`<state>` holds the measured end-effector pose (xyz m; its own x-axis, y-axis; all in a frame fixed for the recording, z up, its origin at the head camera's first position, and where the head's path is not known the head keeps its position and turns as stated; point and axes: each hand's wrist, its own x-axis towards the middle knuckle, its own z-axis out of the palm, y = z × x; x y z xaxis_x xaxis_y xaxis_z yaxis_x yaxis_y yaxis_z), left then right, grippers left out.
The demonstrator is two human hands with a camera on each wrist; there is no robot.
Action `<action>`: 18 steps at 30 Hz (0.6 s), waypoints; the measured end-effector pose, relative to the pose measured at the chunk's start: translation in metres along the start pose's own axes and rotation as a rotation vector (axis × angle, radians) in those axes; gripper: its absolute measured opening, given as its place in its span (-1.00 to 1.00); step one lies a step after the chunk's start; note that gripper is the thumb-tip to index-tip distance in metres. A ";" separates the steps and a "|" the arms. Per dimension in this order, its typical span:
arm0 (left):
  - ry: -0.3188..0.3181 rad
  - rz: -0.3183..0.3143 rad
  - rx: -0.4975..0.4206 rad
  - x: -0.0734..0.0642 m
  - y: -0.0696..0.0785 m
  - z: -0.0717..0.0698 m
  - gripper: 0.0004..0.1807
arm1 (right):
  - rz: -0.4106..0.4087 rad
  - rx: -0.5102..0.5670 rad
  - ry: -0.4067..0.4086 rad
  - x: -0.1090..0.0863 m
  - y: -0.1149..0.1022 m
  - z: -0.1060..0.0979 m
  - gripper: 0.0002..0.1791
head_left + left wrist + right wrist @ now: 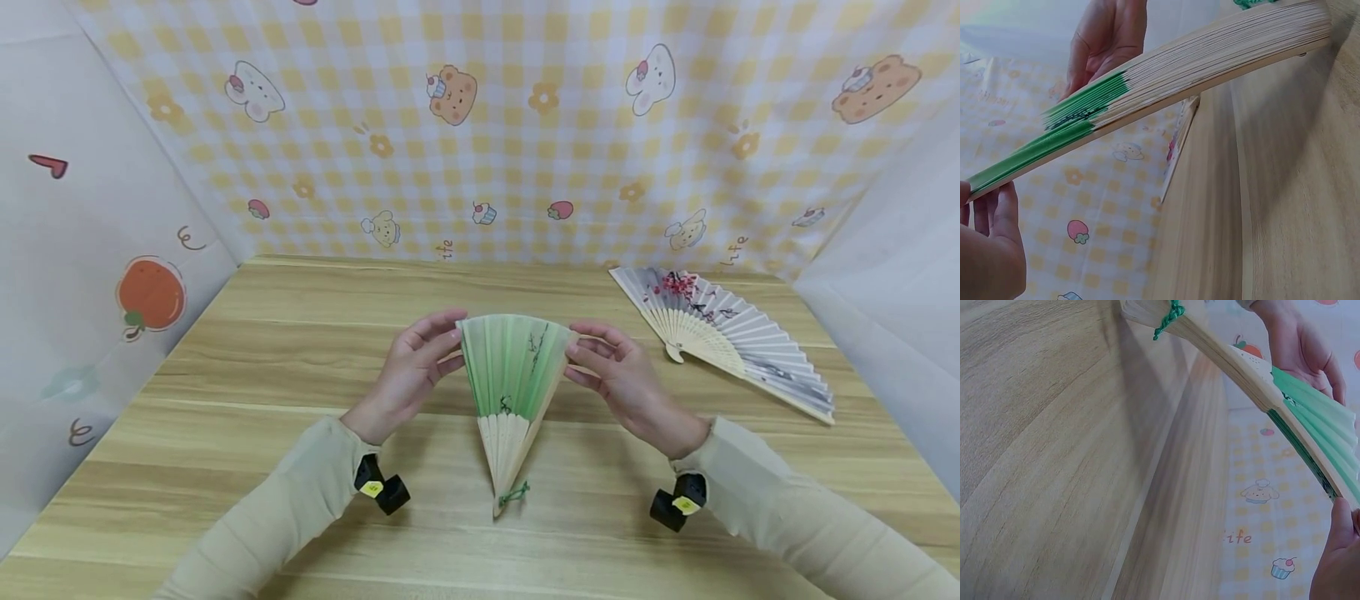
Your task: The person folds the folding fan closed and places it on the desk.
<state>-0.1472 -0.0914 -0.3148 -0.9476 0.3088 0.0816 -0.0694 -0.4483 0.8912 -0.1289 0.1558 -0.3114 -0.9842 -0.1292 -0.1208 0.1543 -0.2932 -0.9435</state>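
Green fan point(510, 367) looked like thin pleated cloth on matt wooden ribs point(504, 446), bench point(300, 367) had smooth, faintly shiny woodgrain, and the backdrop point(495, 150), top of frame, was matt cloth.

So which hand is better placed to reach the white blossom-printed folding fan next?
Likely the right hand, nearer that white fan, though it and the left hand hold the green pleated folding fan.

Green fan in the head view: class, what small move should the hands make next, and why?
Probably ease the left hand and right hand slightly farther apart. They pinch opposite edges of the green fan, which is only partly spread, while the white floral fan on the table lies spread much wider.
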 end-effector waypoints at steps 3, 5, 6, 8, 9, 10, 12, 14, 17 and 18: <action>-0.006 -0.003 0.001 0.000 0.000 0.001 -0.72 | -0.006 0.008 -0.005 -0.001 0.000 0.001 -0.74; -0.006 -0.006 0.001 -0.001 0.000 0.002 -0.72 | -0.010 0.010 -0.008 -0.001 0.001 0.002 -0.75; -0.007 -0.007 0.003 -0.001 0.000 0.002 -0.72 | -0.012 0.012 -0.010 -0.002 0.001 0.002 -0.75; -0.008 -0.009 0.008 -0.001 -0.001 0.003 -0.73 | -0.013 0.013 -0.014 -0.002 0.001 0.003 -0.75; -0.009 -0.008 0.010 -0.001 -0.001 0.003 -0.74 | -0.014 0.014 -0.015 -0.002 0.002 0.004 -0.75; -0.010 -0.008 0.013 -0.001 -0.001 0.004 -0.75 | -0.014 0.013 -0.015 -0.002 0.002 0.004 -0.75; -0.010 -0.005 0.020 -0.001 -0.001 0.004 -0.76 | -0.014 0.014 -0.015 -0.003 0.002 0.004 -0.75; -0.005 0.000 0.023 -0.002 -0.001 0.005 -0.75 | -0.017 0.015 -0.014 -0.003 0.001 0.004 -0.75; 0.001 0.005 0.024 -0.003 -0.001 0.006 -0.74 | -0.021 0.010 -0.013 -0.003 0.001 0.005 -0.75; 0.002 0.006 0.025 -0.003 -0.001 0.006 -0.73 | -0.022 0.004 -0.014 -0.003 0.001 0.005 -0.75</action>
<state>-0.1427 -0.0868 -0.3130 -0.9487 0.3043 0.0857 -0.0562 -0.4292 0.9015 -0.1250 0.1509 -0.3101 -0.9861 -0.1357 -0.0958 0.1331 -0.3003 -0.9445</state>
